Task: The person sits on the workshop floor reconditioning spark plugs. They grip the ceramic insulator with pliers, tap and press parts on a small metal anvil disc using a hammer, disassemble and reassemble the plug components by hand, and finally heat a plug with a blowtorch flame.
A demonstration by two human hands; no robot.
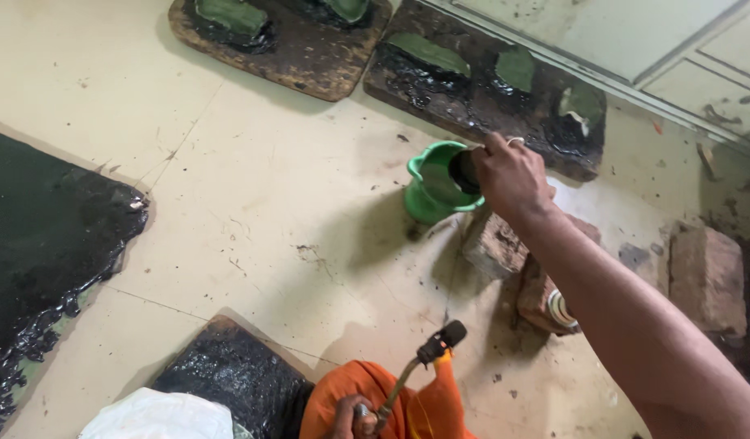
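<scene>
We are over a pale tiled floor [253,203] smeared with black pitch, dark boards [489,89] carrying green pieces along the far side. Our right hand [512,175] is closed, fingers pinched on something dark at the rim of the green mug [436,191]; we cannot tell exactly what it is. Our left hand [351,413] is wrapped around the handle of a torch [428,358], whose nozzle points up, well short of the mug on the near side. To dip well, we judge the mug should stay upright and the wrist steady, torch kept away. Bricks [505,244] lie just right of the mug.
</scene>
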